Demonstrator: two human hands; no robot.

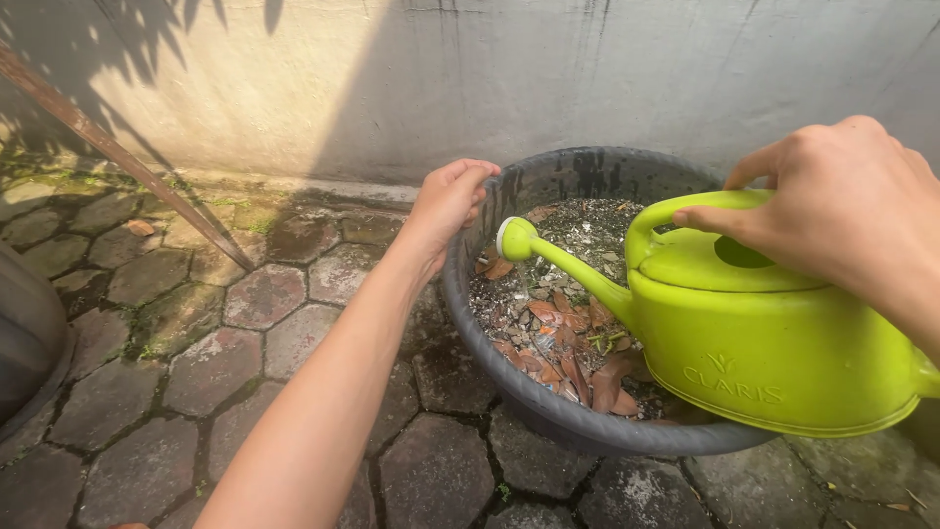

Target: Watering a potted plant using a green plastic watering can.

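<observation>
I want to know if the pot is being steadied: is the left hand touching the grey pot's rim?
Touching. The head view shows the left hand with its fingers curled over the rim of the grey pot.

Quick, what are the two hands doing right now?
Left hand: closed on the rim of the grey pot.
Right hand: closed on the green watering can handle.

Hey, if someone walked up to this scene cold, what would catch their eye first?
Probably the bright lime-green plastic watering can at right, held by its handle in the right hand, spout over a round dark grey plastic tub. The tub holds gravelly soil and dry brown leaves, and the left hand grips its far rim. Mossy hexagonal paving stones cover the ground at left.
</observation>
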